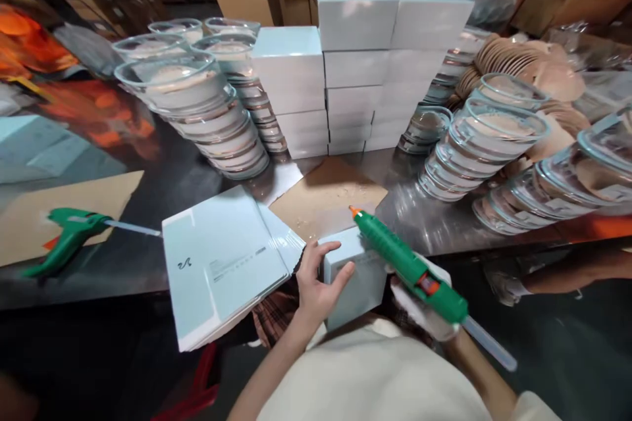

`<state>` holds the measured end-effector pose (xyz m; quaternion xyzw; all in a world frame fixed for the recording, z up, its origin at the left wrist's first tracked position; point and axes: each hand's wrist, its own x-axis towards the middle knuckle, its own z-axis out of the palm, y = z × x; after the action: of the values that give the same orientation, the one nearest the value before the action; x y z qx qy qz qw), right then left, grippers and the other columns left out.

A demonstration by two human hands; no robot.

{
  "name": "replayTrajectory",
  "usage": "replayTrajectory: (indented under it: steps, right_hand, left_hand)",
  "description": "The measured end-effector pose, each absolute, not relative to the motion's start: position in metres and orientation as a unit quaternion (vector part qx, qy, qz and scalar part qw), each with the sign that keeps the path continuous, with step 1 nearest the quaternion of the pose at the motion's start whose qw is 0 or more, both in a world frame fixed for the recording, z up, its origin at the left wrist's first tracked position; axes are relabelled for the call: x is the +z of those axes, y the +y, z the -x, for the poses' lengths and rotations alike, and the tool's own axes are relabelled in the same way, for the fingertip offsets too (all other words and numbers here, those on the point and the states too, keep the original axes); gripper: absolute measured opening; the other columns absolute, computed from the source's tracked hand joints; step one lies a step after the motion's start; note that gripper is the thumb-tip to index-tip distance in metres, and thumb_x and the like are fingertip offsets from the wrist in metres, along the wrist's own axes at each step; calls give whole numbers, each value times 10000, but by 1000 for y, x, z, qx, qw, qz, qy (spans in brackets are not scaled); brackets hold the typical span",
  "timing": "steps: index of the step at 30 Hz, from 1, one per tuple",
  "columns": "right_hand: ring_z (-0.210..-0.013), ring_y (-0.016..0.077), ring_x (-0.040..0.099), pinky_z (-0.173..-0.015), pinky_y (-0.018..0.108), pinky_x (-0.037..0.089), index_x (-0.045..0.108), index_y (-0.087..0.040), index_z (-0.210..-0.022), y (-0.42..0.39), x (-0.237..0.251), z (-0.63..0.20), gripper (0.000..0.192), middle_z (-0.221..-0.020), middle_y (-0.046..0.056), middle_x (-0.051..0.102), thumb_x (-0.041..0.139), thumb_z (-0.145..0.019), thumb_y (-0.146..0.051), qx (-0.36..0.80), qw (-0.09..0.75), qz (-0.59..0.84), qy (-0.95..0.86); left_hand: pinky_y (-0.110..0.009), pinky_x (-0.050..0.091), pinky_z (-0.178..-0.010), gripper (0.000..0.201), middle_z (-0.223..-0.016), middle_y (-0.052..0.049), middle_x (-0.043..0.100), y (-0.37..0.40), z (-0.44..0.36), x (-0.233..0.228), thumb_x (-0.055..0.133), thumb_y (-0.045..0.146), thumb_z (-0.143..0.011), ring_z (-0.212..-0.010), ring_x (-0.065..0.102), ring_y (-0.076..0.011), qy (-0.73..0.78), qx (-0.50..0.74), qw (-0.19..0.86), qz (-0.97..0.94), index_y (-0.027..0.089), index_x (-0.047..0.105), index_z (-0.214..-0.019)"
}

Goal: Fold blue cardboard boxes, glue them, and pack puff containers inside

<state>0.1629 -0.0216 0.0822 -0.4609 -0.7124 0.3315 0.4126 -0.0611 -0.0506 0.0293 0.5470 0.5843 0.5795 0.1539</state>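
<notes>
My right hand (428, 306), in a white glove, is wrapped round a green hot glue gun (395, 248). Its orange nozzle points up and left, and a clear glue stick (488, 342) sticks out of the back end. Below the nozzle, a pale blue box (358, 286) stands at the table edge close to my body. My bare left hand (318, 283) is at the left side of this box, thumb and index finger stretched apart; whether the fingertips press on it I cannot tell. Left of that hand lies a stack of flat pale blue cartons (224, 263).
A second green glue gun (74, 233) rests on cardboard at the left. White boxes (358, 69) are piled at the back. Stacked glass bowls (212, 122) stand left, more glass bowls (474, 138) right, near round wooden lids (513, 62). A cardboard sheet (328, 194) lies mid-table. Another person's leg (567, 276) shows right.
</notes>
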Motion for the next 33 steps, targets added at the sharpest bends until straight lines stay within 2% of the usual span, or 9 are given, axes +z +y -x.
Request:
replayTrajectory:
  steps: [11, 18, 20, 23, 26, 28, 29, 31, 33]
  right_hand:
    - [-619, 186, 653, -586, 303, 546, 600, -217, -826, -13, 77, -145, 125, -736, 30, 673, 679, -875, -301, 166, 394, 402, -810]
    - [-512, 181, 582, -515, 318, 509, 626, -227, -753, 7, 49, -186, 316, -612, 16, 660, 804, -735, -487, 341, 407, 592, -606]
    - [-486, 177, 570, -477, 304, 475, 626, -220, -706, 22, 44, -185, 370, -563, 21, 646, 765, -718, -562, 428, 375, 642, -514]
    - [-470, 185, 591, -457, 296, 467, 721, -173, -778, 49, 41, -183, 476, -577, 56, 687, 637, -776, -642, 519, 320, 646, -460]
    - [-491, 205, 634, -488, 301, 491, 725, -164, -691, 70, 51, -191, 470, -588, 95, 710, 661, -801, -617, 511, 284, 660, -472]
    - [-601, 223, 696, -561, 288, 517, 679, -194, -591, 75, 63, -196, 421, -597, 87, 712, 752, -770, -569, 435, 286, 700, -490]
    - [-686, 234, 728, -617, 288, 538, 697, -201, -614, 74, 70, -195, 384, -641, 82, 735, 789, -752, -547, 389, 307, 709, -502]
    - [-855, 251, 761, -756, 315, 584, 793, -207, -832, 71, 82, -182, 341, -832, 75, 802, 837, -729, -529, 363, 362, 669, -538]
    - [-948, 261, 767, -877, 372, 608, 805, -192, -1088, 67, 89, -158, 511, -1025, 88, 822, 875, -709, -528, 468, 386, 555, -569]
  left_hand:
    - [-441, 521, -1052, 304, -1102, -62, 756, -54, 57, 32, 803, 443, -893, -1137, 681, -277, 581, 573, 140, -561, 256, 745, -1126]
    - [-423, 494, -1074, 332, -1117, -63, 729, -56, 64, 22, 808, 484, -874, -1192, 661, -284, 606, 592, 190, -497, 251, 749, -1103]
    - [-374, 513, -996, 327, -1117, -58, 704, -55, 67, 23, 806, 466, -878, -1127, 664, -260, 600, 599, 214, -485, 250, 741, -1114]
    - [-309, 516, -867, 320, -1078, -42, 672, -55, 70, 30, 805, 456, -880, -1010, 657, -222, 577, 616, 239, -480, 252, 731, -1115]
    - [-285, 504, -798, 342, -1035, -32, 659, -55, 74, 37, 804, 502, -871, -946, 648, -208, 562, 631, 251, -471, 252, 726, -1089]
    - [-286, 507, -776, 378, -1020, -32, 656, -55, 76, 39, 795, 555, -861, -913, 647, -206, 561, 635, 265, -461, 249, 722, -1071]
    - [-289, 510, -768, 399, -1014, -34, 655, -54, 77, 40, 791, 581, -854, -899, 647, -206, 559, 636, 273, -456, 247, 720, -1062]
    - [-298, 516, -763, 437, -1010, -39, 656, -53, 77, 39, 788, 624, -833, -890, 649, -211, 552, 638, 289, -453, 243, 718, -1035]
    - [-318, 527, -805, 462, -1025, -50, 663, -51, 74, 37, 787, 655, -816, -940, 661, -230, 543, 635, 295, -464, 242, 716, -1008]
